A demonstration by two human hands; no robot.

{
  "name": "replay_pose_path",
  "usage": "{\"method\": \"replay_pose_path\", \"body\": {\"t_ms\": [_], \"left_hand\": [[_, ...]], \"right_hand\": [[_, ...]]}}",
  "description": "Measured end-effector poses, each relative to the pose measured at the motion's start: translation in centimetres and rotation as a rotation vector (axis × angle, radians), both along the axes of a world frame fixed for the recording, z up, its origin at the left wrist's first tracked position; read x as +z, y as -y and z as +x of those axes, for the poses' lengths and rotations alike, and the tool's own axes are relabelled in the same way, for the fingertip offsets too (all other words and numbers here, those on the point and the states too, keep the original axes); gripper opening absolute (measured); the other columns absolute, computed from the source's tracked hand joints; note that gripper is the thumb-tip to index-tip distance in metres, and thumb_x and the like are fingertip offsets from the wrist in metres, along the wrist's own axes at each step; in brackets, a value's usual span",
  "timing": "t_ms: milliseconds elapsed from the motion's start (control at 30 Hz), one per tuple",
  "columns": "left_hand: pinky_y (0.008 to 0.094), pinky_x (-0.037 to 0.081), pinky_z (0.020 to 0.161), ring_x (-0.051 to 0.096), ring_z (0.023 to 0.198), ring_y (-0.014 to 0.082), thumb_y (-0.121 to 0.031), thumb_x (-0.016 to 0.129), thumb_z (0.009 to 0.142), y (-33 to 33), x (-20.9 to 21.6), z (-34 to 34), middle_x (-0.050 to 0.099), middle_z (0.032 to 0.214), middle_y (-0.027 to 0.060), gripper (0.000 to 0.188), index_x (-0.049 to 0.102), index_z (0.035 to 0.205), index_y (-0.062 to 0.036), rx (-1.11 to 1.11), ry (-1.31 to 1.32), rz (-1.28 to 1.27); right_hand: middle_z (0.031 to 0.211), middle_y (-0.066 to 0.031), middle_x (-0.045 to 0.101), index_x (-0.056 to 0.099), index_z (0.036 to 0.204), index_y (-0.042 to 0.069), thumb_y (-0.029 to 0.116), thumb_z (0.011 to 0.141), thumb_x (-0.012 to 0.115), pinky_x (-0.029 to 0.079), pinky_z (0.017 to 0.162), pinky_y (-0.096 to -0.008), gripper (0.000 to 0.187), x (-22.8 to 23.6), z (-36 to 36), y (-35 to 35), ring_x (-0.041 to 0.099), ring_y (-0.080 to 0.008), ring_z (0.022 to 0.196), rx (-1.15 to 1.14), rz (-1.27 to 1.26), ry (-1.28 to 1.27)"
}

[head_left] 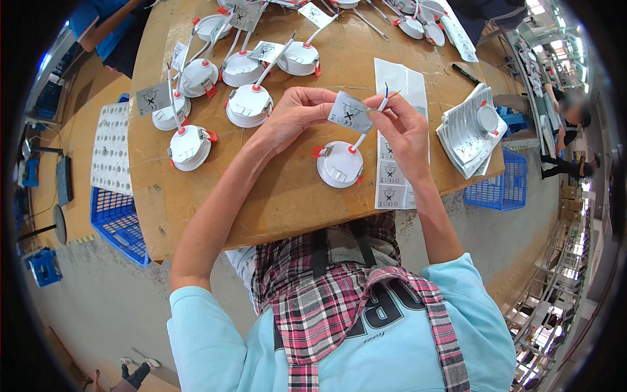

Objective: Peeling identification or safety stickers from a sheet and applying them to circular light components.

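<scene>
Between my two hands is a silver-grey label (348,112) with a crossed-out symbol, at the white cable (359,140) of a round downlight (339,164). My left hand (295,119) pinches the label's left edge between thumb and fingers. On the other side, my right hand (403,130) pinches the cable near its bare wire end, with the thumb at the label's right edge. The white downlight, with red clips, lies on the table below my hands. Beside it, partly under my right hand, runs a long sheet of labels (390,175).
Several labelled downlights (249,104) stand at the left and back of the brown table (196,215). A stack of label sheets (467,140) with a white roundel on top and a black pen (465,73) lie right. Blue crates (121,222) stand beside the table; another person (111,32) is far left.
</scene>
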State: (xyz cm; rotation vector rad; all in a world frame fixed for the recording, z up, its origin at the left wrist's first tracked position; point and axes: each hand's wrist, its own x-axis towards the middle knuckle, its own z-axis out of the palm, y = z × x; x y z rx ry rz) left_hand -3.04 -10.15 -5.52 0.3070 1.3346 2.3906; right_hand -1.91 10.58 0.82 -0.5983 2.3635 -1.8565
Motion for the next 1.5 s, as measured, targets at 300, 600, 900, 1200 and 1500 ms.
{"method": "replay_pose_path", "body": {"t_ms": [300,600,900,1200,1500], "left_hand": [[0.0324,0.052,0.089,0.065,0.093,0.0164,-0.013,0.066,0.086,0.0,0.6,0.3,0.067,0.103,0.0104,0.028,0.064,0.109,0.0027,-0.012,0.003,-0.006],[0.0319,0.051,0.09,0.064,0.093,0.0144,-0.014,0.063,0.088,0.1,1.1,0.3,0.067,0.102,0.0091,0.027,0.064,0.109,0.0025,0.012,-0.076,-0.102],[0.0307,0.048,0.092,0.063,0.095,0.0134,-0.014,0.06,0.089,0.3,1.5,0.2,0.067,0.103,0.0082,0.028,0.063,0.112,0.0025,0.006,-0.09,-0.177],[0.0311,0.049,0.093,0.064,0.095,0.0155,-0.012,0.058,0.09,0.4,1.9,0.2,0.066,0.106,0.0107,0.029,0.062,0.113,0.004,-0.011,-0.084,-0.182],[0.0285,0.052,0.085,0.065,0.092,0.0151,-0.018,0.057,0.09,-0.1,2.9,0.4,0.067,0.102,0.0122,0.031,0.062,0.11,0.0058,0.023,0.046,-0.043]], "right_hand": [[0.093,-0.0052,0.064,0.062,0.096,0.001,0.009,0.088,0.063,0.047,0.075,-0.0251,0.011,-0.2,0.0,0.0,0.057,-0.0101,0.082,-0.047,-0.048,0.036],[0.091,-0.004,0.063,0.062,0.097,0.0,0.006,0.087,0.062,0.047,0.073,-0.0242,0.011,-0.2,-0.1,0.0,0.058,-0.0096,0.08,-0.071,-0.021,0.03],[0.09,-0.0035,0.063,0.063,0.097,0.001,0.007,0.088,0.062,0.047,0.072,-0.0236,0.011,-0.3,-0.3,-0.2,0.058,-0.0089,0.079,-0.066,-0.016,0.024],[0.088,-0.0032,0.066,0.064,0.095,0.002,0.008,0.087,0.063,0.049,0.071,-0.0237,0.01,-0.1,-0.2,0.0,0.06,-0.0085,0.077,-0.107,0.041,0.021],[0.084,-0.0047,0.066,0.064,0.094,0.001,0.008,0.085,0.064,0.05,0.071,-0.0241,0.011,-0.1,-0.4,-0.2,0.061,-0.0089,0.075,-0.131,0.097,0.019]]}}
